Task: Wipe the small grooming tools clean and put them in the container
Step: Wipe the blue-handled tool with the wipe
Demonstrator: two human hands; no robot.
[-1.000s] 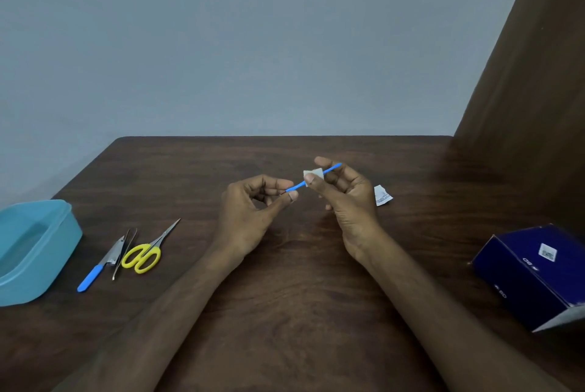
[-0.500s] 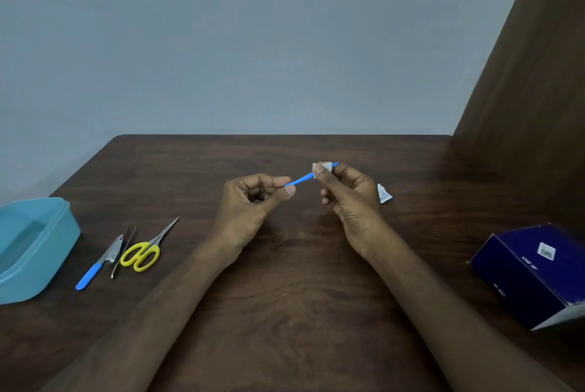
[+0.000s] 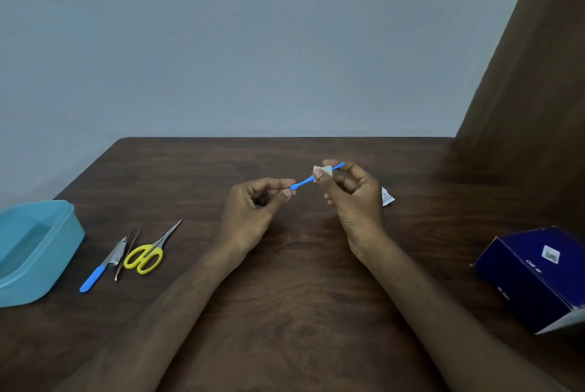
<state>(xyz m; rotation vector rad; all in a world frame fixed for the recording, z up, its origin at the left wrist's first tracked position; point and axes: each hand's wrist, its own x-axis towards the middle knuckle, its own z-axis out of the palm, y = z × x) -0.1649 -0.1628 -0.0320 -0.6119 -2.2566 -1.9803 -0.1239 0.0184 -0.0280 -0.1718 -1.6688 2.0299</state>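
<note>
A thin blue stick tool [image 3: 304, 182] hangs above the middle of the table. My left hand [image 3: 253, 214] pinches its left end between thumb and forefinger. My right hand [image 3: 351, 198] pinches a small white wipe [image 3: 323, 170] around the stick near its right end; the blue tip pokes out beyond the wipe. On the left of the table lie yellow-handled scissors [image 3: 148, 254], slim metal tweezers [image 3: 126, 254] and a blue-handled clipper tool [image 3: 101, 266]. The open light-blue container [image 3: 47, 252] stands at the far left edge.
A torn white wipe packet [image 3: 386, 197] lies just behind my right hand. A dark blue cardboard box [image 3: 535, 274] sits at the right edge. A brown wooden panel [image 3: 531, 81] rises at the back right, and a grey wall stands behind the table.
My right hand slid the wipe along the blue stick: toward its right end half a second ago, now slightly back, with the blue tip showing again. The left hand held its end steady.
</note>
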